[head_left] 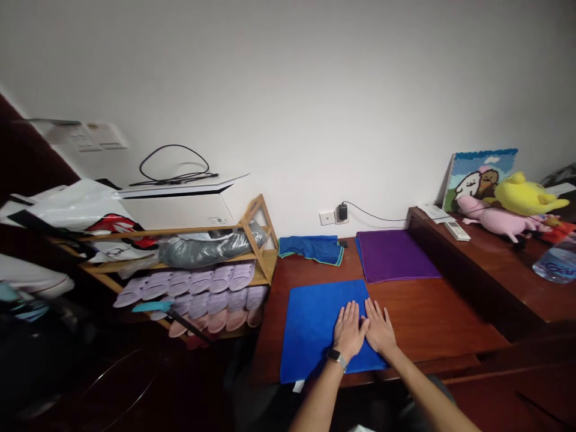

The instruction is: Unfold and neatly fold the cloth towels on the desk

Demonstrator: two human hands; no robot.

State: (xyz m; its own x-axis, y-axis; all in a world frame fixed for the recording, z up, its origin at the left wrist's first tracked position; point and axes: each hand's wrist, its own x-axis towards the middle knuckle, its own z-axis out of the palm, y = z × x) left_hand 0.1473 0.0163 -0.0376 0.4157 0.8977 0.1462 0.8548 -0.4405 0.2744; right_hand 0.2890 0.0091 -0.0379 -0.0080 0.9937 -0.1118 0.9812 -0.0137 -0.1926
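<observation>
Hands (350, 332) at edge of blue cloth (312, 327)

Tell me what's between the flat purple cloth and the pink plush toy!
A white rectangular remote control and a flat white paper, in the head view.

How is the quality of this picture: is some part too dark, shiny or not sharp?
Head view: lower left almost black; bright glare on the plastic-wrapped grey bundle; white wall plates at far left smeared; edges stretched and slanted, as with a wide lens; square blue cloth, left hand and right hand fairly clear.
</observation>
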